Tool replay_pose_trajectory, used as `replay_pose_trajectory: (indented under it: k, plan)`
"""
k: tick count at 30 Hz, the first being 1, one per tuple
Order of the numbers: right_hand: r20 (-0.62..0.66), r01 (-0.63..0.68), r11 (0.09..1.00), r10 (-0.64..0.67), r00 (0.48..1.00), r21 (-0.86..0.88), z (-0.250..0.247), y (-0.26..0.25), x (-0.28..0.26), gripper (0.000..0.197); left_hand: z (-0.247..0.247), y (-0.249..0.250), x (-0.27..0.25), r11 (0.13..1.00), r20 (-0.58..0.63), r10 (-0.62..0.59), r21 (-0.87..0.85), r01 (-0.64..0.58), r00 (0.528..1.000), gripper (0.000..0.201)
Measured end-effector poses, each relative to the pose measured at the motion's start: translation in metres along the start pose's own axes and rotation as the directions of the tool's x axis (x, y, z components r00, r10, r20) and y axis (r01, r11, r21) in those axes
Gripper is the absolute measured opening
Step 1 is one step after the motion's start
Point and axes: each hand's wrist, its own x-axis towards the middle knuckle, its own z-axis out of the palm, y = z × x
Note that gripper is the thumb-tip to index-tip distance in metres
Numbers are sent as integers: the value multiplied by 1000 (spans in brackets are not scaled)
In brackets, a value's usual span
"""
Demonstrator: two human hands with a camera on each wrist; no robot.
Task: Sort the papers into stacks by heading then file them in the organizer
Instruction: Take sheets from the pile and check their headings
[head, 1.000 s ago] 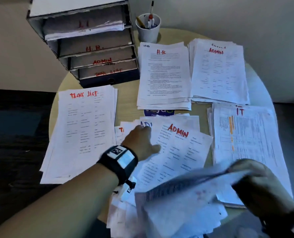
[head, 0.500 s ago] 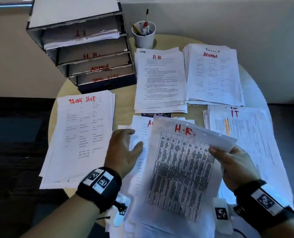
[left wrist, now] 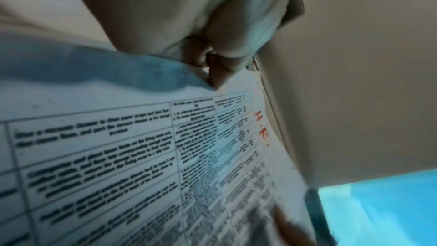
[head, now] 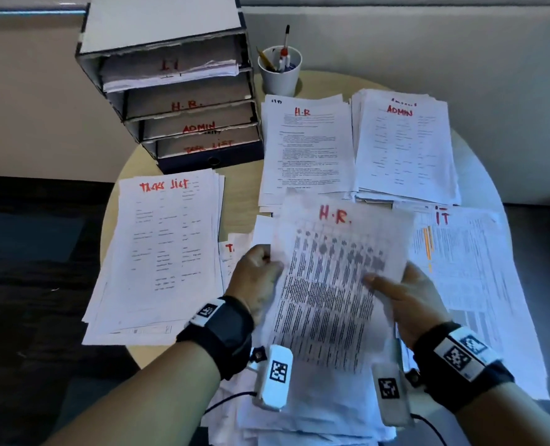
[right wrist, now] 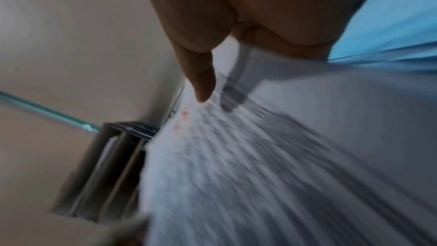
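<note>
Both hands hold up a sheet headed H.R. (head: 335, 284), a dense printed table, over the unsorted pile (head: 299, 423) at the table's near edge. My left hand (head: 261, 275) pinches its left edge, thumb on top (left wrist: 214, 74). My right hand (head: 396, 288) grips its right edge with the thumb laid across the print (right wrist: 201, 81). Sorted stacks lie around: TASK LIST (head: 164, 252) at left, H.R (head: 306, 149) at back centre, ADMIN (head: 405, 146) at back right, IT (head: 473, 284) at right. The tiered organizer (head: 177, 101) stands at back left, its trays labelled IT, H.R., ADMIN, TASK LIST.
A white cup of pens (head: 280, 72) stands right of the organizer. The round wooden table (head: 241, 191) shows bare strips between the stacks. A wall runs behind; dark floor (head: 26, 284) lies to the left.
My right hand turned a sheet over from the pile, showing the H.R. heading. My left hand left the ADMIN papers and took the sheet's left edge; the sheet has moved slightly forward.
</note>
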Motion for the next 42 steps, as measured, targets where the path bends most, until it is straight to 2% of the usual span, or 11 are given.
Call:
replay_pose_trajectory:
  k: [3,12,17,20,24,26,28,30,35,39,42]
  plan:
    - [-26,-60,993,58,998,-104,-4,4,-7,10,-6,8,2,987,-5,-60,-148,58,998,16]
    - [-174,-70,948,16,985,-309,4,-16,-15,49,-12,25,-14,770,75,123,622,-143,990,7]
    - [314,626,98,-798,514,-774,28,-89,-54,63,4,89,-22,138,433,401,843,-520,807,11]
    - [585,565,-194,-446,677,-802,51,-123,-51,28,19,127,-35,-43,605,464,746,-665,648,13]
    - [397,515,227,-415,819,-826,24,-132,-10,3,-9,153,-19,-45,342,778,867,-496,527,21]
    - [281,485,472,-440,853,-736,0,-139,-3,17,-38,137,-3,278,-40,846,884,-376,532,62]
    - [230,492,673,-444,866,-552,-15,-140,-3,11,-47,115,4,771,-260,527,547,-327,809,95]
    - [227,489,815,-436,871,-312,-11,-141,-16,4,-37,93,0,988,-45,137,71,-133,990,108]
    - [54,516,804,-525,849,-294,14,-121,-28,16,-1,108,-22,906,19,419,63,-420,908,20]
    - [-133,411,858,-466,874,-307,20,-101,-32,41,-1,111,-30,744,-97,662,207,-635,743,26]
    - [-91,487,846,-514,853,-218,26,-89,-36,16,-14,81,-23,782,-107,621,152,-605,776,40]
